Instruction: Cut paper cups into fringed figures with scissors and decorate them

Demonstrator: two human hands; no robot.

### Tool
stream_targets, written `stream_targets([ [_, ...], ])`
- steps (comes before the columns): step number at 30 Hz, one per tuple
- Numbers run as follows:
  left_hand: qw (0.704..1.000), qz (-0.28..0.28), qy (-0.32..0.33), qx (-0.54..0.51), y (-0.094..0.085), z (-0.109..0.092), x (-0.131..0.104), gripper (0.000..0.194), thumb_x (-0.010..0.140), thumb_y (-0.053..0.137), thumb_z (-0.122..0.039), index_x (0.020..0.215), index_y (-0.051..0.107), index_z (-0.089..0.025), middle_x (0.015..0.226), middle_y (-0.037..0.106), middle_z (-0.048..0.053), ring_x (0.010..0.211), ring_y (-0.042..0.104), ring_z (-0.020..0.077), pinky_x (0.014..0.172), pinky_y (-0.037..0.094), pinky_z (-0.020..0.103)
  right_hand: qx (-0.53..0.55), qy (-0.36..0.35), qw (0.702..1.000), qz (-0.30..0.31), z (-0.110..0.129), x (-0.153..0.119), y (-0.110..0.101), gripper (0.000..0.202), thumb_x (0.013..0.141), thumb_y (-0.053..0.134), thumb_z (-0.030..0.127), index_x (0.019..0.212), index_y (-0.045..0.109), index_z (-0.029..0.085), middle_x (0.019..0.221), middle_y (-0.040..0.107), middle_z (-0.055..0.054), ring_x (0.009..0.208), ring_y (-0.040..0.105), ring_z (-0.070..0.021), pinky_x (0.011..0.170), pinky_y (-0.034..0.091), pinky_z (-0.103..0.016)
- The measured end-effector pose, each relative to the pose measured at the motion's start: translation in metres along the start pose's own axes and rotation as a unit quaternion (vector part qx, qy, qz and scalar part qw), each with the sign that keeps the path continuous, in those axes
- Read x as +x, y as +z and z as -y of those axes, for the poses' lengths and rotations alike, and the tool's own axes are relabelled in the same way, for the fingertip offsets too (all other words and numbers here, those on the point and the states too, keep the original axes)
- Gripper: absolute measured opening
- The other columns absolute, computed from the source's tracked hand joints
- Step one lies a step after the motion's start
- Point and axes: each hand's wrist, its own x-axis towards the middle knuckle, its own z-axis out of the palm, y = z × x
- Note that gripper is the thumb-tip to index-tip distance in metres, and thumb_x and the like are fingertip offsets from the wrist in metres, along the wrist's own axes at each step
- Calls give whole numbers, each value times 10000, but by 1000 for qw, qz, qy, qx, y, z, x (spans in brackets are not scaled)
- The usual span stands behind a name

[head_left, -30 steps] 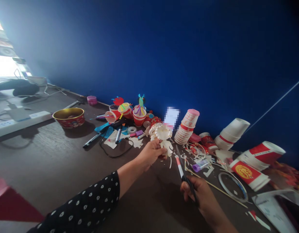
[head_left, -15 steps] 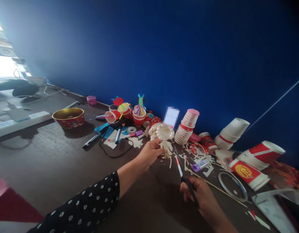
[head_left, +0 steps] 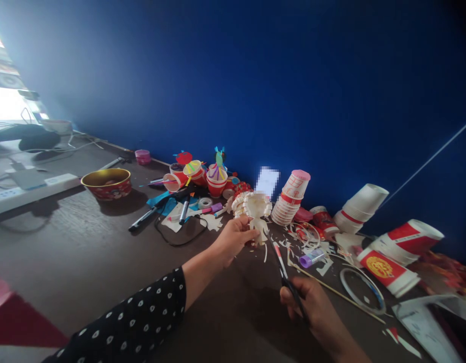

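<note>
A cream paper cutout (head_left: 258, 228), shaped like a small figure with a round fringed top, is pinched between the thumb and fingers of my left hand (head_left: 233, 239). My right hand (head_left: 305, 301) is closed on black-handled scissors (head_left: 281, 266). Their blades point up and left, with the upper tip beside the cutout's right edge; whether it touches the paper is too small to tell. Thin paper scraps (head_left: 265, 252) lie below and to the right of the cutout.
Stacked paper cups (head_left: 289, 199) stand behind my hands, and more cups (head_left: 384, 264) lean at the right. A purple-capped glue stick (head_left: 312, 257) and a tape roll (head_left: 363, 290) lie at right. Markers (head_left: 184, 209) and a red-gold bowl (head_left: 107, 184) are at left.
The scissors have tilted slightly left, bringing their tip closer to the cutout's right edge. My left hand has barely moved and still holds the paper.
</note>
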Motion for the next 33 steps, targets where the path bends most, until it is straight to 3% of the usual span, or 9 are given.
stream_targets([
  [8,1000,19,2,-21,-2,3,0,212,630,671,-263,761,585,-119,611,573,-7,512,500,73,519,397,210,-3,-10,1000,12,-4,1,-1,421,708,526,550,552,483,161,458,435,41,430,394,-87,431,281,-209],
  [20,997,1,-37,-65,7,-1,-6,335,542,744,-220,821,585,-124,634,619,4,524,547,85,493,407,195,-19,9,1000,12,1,0,0,422,702,512,559,557,474,165,448,433,38,430,385,-90,434,283,-214],
  [33,993,8,-52,-109,15,2,-13,411,524,752,-180,896,585,-130,658,614,1,521,529,73,491,389,191,-14,15,1000,-7,-9,3,5,364,703,521,495,532,472,177,423,421,48,393,373,-86,406,266,-203],
])
